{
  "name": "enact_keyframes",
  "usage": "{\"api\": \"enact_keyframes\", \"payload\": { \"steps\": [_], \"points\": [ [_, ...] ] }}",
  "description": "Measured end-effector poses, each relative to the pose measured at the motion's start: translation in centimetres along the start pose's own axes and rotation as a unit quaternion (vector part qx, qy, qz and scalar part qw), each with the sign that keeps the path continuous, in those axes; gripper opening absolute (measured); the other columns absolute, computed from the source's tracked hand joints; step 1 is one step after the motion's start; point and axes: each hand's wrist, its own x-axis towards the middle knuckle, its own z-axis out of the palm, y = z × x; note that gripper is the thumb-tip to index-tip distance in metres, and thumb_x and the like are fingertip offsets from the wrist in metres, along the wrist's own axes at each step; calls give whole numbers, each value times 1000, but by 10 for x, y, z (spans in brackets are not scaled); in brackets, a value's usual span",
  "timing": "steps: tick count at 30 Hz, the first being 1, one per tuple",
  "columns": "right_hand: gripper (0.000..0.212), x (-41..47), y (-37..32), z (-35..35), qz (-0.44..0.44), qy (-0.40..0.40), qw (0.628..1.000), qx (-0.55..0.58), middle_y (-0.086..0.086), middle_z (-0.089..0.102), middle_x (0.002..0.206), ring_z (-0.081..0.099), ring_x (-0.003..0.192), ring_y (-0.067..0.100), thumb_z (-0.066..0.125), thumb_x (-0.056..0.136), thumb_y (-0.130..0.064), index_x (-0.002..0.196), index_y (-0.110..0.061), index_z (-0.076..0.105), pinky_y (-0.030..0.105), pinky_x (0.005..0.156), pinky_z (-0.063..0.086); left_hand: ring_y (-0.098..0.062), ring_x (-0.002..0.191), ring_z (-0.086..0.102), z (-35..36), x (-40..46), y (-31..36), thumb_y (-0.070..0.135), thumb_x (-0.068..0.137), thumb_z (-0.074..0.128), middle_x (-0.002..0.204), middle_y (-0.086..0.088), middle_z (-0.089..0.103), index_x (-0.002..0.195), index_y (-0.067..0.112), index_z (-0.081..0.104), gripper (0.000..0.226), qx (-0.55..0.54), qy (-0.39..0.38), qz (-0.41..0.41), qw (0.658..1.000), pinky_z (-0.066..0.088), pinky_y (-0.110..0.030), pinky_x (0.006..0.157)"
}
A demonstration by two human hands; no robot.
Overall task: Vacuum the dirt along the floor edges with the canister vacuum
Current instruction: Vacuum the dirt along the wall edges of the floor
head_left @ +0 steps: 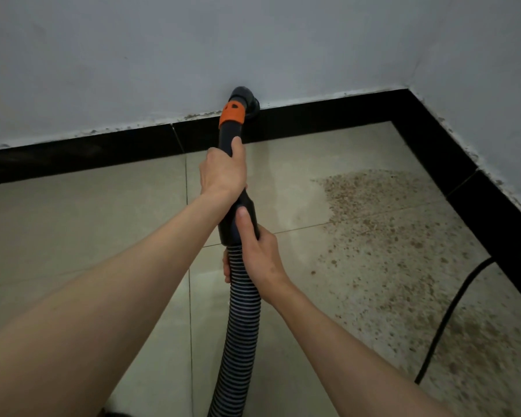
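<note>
A black vacuum wand with an orange collar [231,114] points at the wall. Its round nozzle [247,99] sits on the top ledge of the black skirting [328,111]. My left hand [223,173] grips the wand just below the collar. My right hand [257,251] holds the joint where the wand meets the ribbed hose [238,335], thumb lying along the cuff. Brown dirt crumbs [199,115] line the skirting ledge left of the nozzle. A broad patch of dirt [388,236] covers the tiles at the right. The canister is out of view.
The grey wall [163,55] meets a second wall at a corner [409,85] on the right. A black power cord [451,308] trails over the dirty tiles by the right skirting. Beige floor tiles [88,221] lie to the left.
</note>
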Motion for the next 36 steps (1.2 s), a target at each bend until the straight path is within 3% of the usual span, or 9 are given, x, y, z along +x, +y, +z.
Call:
{"api": "enact_keyframes", "payload": {
  "steps": [4, 8, 13, 16, 19, 23, 30, 36],
  "points": [
    [59, -2, 2, 15, 4, -17, 1000, -11, 6, 57, 52, 55, 41, 18, 48, 92, -60, 93, -1, 55, 25, 41, 47, -19, 63, 61, -18, 1, -12, 43, 100, 36, 87, -10, 60, 112, 3, 51, 45, -10, 19, -7, 1000, 50, -27, 57],
    [56, -3, 3, 29, 14, -40, 999, -17, 8, 58, 55, 56, 42, 18, 49, 93, -59, 92, -3, 55, 25, 42, 48, -17, 59, 59, -37, 3, -24, 43, 99, 36, 82, -8, 59, 111, 3, 51, 44, -33, 42, -33, 998, 48, -26, 53],
    [57, 0, 4, 49, 26, -75, 996, -50, 8, 60, 57, 58, 43, 18, 51, 92, -60, 93, -3, 56, 25, 43, 48, -18, 63, 62, -66, 9, -43, 46, 99, 35, 93, -13, 64, 113, 3, 53, 49, -44, 94, -77, 992, 47, -26, 51],
    [57, 5, 4, 63, 32, -101, 992, -73, 6, 61, 55, 58, 43, 17, 51, 91, -61, 92, -5, 56, 25, 43, 48, -25, 78, 66, -82, 15, -54, 46, 99, 35, 101, -16, 65, 113, 4, 51, 47, -65, 118, -105, 985, 55, -34, 67],
    [56, 9, 3, 75, 37, -130, 986, -96, 5, 61, 56, 59, 43, 17, 50, 91, -62, 88, -7, 56, 25, 43, 48, -26, 81, 67, -98, 18, -63, 46, 99, 34, 101, -16, 65, 108, 5, 50, 45, -69, 147, -122, 979, 56, -35, 71],
    [56, 14, 1, 85, 50, -169, 978, -113, 4, 62, 54, 59, 43, 17, 51, 91, -63, 87, -7, 55, 26, 44, 49, -31, 94, 65, -114, 22, -73, 46, 99, 33, 110, -18, 63, 119, 2, 49, 51, -75, 181, -158, 968, 53, -44, 87],
    [54, 19, -5, 88, 50, -185, 973, -132, 1, 62, 52, 60, 45, 17, 54, 89, -64, 88, -11, 54, 29, 45, 51, -27, 93, 65, -121, 21, -72, 45, 99, 34, 109, -14, 61, 118, 5, 46, 46, -123, 200, -172, 957, 54, -41, 86],
    [53, 5, -7, 51, 44, -162, 974, -151, 0, 60, 50, 58, 42, 17, 53, 90, -63, 89, -10, 53, 26, 43, 49, -23, 79, 65, -90, -1, -61, 46, 99, 35, 93, -10, 61, 111, 8, 47, 42, -170, 176, -177, 953, 56, -36, 76]
  ]
}}
